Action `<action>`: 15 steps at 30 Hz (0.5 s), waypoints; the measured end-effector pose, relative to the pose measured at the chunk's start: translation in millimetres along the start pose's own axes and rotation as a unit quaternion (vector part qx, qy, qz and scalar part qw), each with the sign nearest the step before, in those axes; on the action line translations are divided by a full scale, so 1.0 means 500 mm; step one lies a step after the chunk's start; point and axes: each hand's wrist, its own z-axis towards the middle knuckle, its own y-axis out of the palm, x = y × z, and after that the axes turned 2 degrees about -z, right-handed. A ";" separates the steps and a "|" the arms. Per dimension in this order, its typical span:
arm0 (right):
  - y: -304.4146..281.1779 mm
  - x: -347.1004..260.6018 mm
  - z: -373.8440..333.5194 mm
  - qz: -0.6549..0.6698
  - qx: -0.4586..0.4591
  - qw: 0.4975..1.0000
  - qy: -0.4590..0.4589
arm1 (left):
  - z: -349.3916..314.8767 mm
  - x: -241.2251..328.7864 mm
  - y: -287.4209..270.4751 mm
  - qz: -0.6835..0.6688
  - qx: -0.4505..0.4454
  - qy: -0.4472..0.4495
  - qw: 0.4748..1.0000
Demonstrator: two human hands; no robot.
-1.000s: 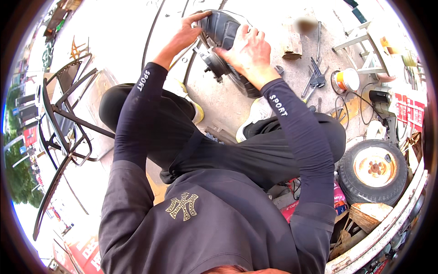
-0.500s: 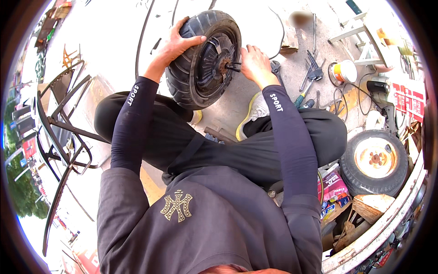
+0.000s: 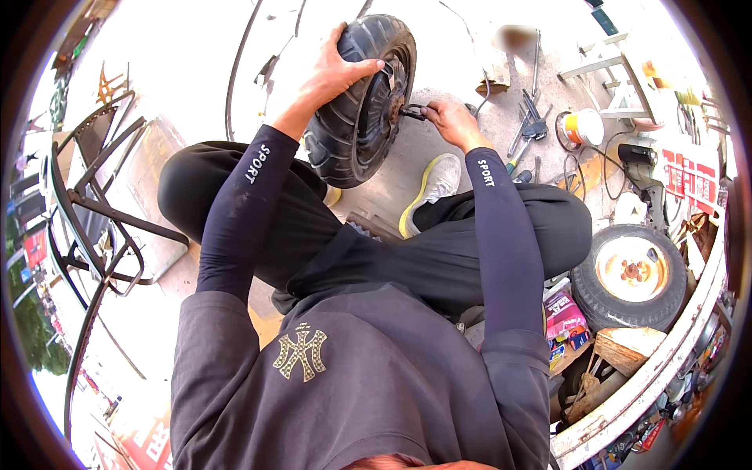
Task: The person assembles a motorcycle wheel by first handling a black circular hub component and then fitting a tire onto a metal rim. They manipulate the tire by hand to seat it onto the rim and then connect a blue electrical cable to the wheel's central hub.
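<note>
Metal frame [image 3: 86, 227]: dark tube rack, far out past the left hand's elbow side, well apart from the work.
Black wheel [image 3: 362, 98]: small knobby tyre on its hub, stood on edge on concrete, tilted a bit, hub side faces the right hand; just ahead of the knees.
2nd wheel [image 3: 630, 274]: lies flat w/ pale rusty rim up, well behind and outboard of the right hand, by the right knee.
Left hand [image 3: 337, 70]: clamped over the top of the tread, thumb on the hub side, fingers wrapped over the far side; holds the tyre steady.
Right hand [image 3: 448, 119]: closed on a small dark tool [image 3: 413, 111], whose tip meets the hub centre.
Shoe [image 3: 432, 188]: white w/ yellow sole, just below the right hand, beside the tyre's base.
Red-white sign [image 3: 689, 176]: flat printed panel, far right of the right hand, at the picture's rim.
Pink box [image 3: 565, 313]: small printed pkg, behind the right elbow, touching the flat wheel's side; blue-yellow pkg under it.
Round tin [image 3: 583, 127]: white-orange, right of the right hand, near but apart.
Hand tools [image 3: 529, 129]: pliers etc. loose on concrete, between the right hand and the tin.
Cables: thin black, run past the tin; nothing blocks the hub.
</note>
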 end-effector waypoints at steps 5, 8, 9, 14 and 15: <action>0.016 0.065 0.006 0.163 -0.109 0.980 0.044 | 0.010 0.000 0.041 0.011 0.017 0.032 0.999; 0.039 0.101 -0.014 0.221 -0.044 0.971 0.081 | 0.017 -0.004 0.048 0.001 0.014 0.030 0.999; 0.042 0.114 -0.007 0.117 -0.002 0.991 0.068 | 0.023 -0.005 0.051 0.014 0.021 0.019 1.000; -0.007 -0.055 -0.030 0.148 0.275 0.939 0.144 | 0.055 0.030 0.050 -0.179 0.019 -0.061 0.982; -0.008 -0.108 -0.043 0.224 0.250 0.936 0.108 | 0.065 0.028 0.050 -0.241 0.019 -0.070 0.968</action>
